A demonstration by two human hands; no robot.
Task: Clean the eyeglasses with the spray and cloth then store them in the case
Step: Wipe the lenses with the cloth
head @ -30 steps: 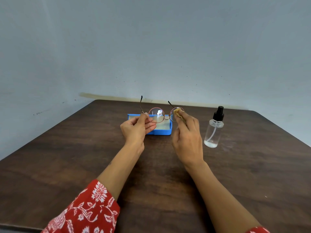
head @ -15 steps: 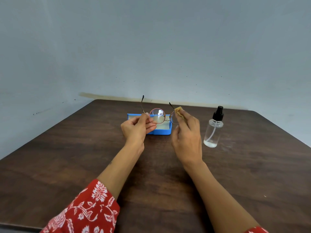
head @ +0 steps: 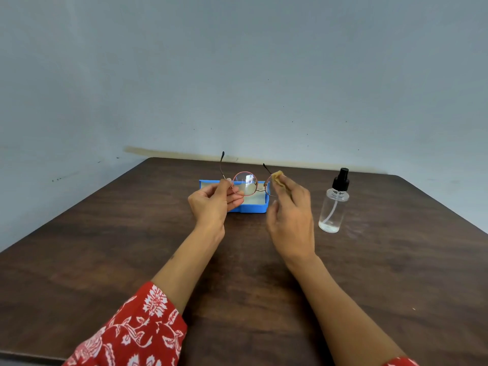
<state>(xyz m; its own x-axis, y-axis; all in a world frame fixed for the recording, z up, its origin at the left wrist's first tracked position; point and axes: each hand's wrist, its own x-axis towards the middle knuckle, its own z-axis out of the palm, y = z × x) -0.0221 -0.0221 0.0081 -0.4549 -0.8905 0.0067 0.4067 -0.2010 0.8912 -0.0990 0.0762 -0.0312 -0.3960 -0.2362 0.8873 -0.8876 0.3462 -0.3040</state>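
Observation:
Round thin-rimmed eyeglasses (head: 245, 184) are held up above the table, temples pointing away from me. My left hand (head: 215, 204) pinches the frame at its left hinge. My right hand (head: 289, 215) pinches a small tan cloth (head: 277, 177) over the right lens, which is mostly hidden behind the cloth and fingers. An open blue case (head: 254, 207) with a pale lining lies on the table just behind the hands. A clear spray bottle (head: 334, 204) with a black pump top stands upright to the right of my right hand.
The dark wooden table (head: 105, 260) runs back to a pale grey wall. Its right corner is rounded, and its left and right edges slant toward me.
The glasses stay at about the same height. My right hand has shifted slightly with the cloth on the right lens. The left hand keeps its pinch.

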